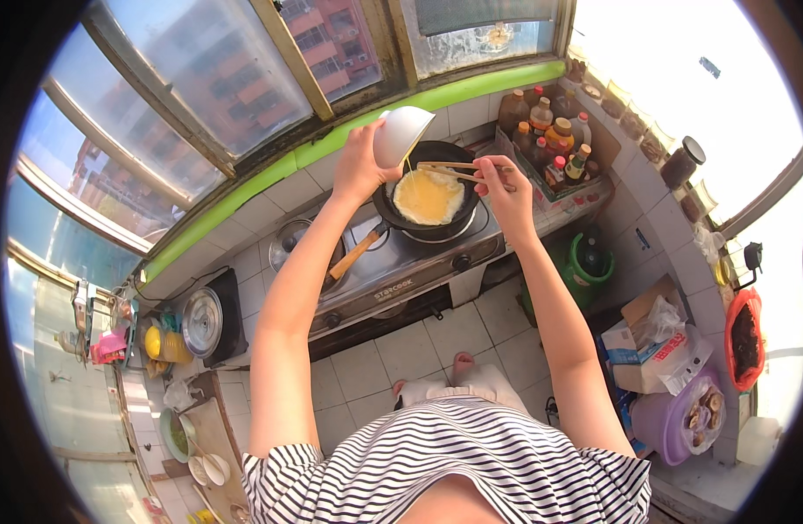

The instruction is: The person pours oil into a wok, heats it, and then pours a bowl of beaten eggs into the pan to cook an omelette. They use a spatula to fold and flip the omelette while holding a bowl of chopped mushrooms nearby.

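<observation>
My left hand holds a white bowl tipped over a black frying pan. A thin stream of beaten egg runs from the bowl's rim into the pan. Yellow liquid egg spreads there, with a paler, puffed border. In my right hand is a pair of wooden chopsticks, their tips over the pan near the egg's upper edge. The pan sits on the right burner of a steel gas stove, its wooden handle pointing down and left.
A box of capped sauce bottles stands right of the stove. Left of the pan lies a glass lid. A green gas cylinder is on the floor at right, near cardboard boxes and a purple bucket. Windows rise behind the stove.
</observation>
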### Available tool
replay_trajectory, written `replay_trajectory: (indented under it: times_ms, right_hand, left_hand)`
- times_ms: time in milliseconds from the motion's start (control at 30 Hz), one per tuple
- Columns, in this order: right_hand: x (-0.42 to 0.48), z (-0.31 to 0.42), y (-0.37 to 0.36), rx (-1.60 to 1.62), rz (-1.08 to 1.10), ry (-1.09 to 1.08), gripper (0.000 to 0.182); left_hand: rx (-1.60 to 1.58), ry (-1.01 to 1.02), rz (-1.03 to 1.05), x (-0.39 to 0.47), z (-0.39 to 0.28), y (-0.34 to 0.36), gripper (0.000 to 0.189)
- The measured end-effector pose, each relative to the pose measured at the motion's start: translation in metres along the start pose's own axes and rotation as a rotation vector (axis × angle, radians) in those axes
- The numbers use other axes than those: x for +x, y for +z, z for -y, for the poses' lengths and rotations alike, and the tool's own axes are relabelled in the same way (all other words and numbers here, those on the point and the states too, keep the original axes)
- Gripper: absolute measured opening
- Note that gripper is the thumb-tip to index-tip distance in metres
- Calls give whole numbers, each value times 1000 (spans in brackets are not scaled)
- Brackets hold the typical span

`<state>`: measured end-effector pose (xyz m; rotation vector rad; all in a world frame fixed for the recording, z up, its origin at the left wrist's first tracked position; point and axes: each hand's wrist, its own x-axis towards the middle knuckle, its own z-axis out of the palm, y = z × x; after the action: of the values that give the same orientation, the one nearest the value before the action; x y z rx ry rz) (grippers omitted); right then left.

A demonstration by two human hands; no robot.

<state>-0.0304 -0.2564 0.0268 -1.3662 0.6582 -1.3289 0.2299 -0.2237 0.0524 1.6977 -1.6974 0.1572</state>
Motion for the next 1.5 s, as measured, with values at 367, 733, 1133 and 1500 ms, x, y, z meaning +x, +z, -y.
replay_trajectory:
  times_ms: [367, 733, 1133, 1500]
  right_hand:
    - [0, 2, 1, -19, -5, -20, 22]
    - [1, 0, -3, -47, -18, -16, 23]
    - [-2, -17, 4, 9, -35, 35, 22]
    - [-15, -41, 41, -57, -137, -20, 21]
  left_hand:
    - [38, 95, -51, 16, -18, -18, 80]
    - [96, 131, -96, 28, -33, -26, 69]
    - [43, 46, -91, 24, -27, -14, 73]
    - [39, -20, -82, 24, -23, 3, 76]
